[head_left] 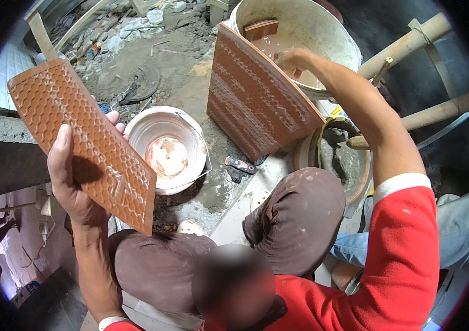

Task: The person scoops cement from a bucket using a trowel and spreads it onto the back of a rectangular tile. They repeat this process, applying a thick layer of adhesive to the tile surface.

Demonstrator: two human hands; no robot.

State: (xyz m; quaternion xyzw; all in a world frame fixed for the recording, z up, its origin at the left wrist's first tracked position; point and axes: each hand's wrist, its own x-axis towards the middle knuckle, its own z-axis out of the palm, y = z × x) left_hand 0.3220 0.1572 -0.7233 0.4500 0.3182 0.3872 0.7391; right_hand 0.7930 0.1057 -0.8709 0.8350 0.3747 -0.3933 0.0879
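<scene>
My left hand (pixel 72 171) grips a narrow terracotta tile (pixel 88 140), thumb on its honeycomb-ribbed back and fingertips round the far edge. My right hand (pixel 294 60) reaches into a large whitish bucket (pixel 345 41), just over the murky brown water (pixel 267 47). Its fingers are curled, and the large tile's edge partly hides them, so what they hold, if anything, cannot be made out. That wider terracotta tile (pixel 251 96) leans upright against the bucket, ribbed back toward me. Inside the bucket, tile pieces (pixel 260 30) rest against the far wall.
A small white pail (pixel 190 124) with reddish stains stands between my hands. Right of it lies a dark-and-red hand tool (pixel 240 164). A bucket of grey mortar (pixel 347 160) stands beside my right knee. Bamboo poles (pixel 438 113) jut in from the right; rubble (pixel 135 27) lies at the back.
</scene>
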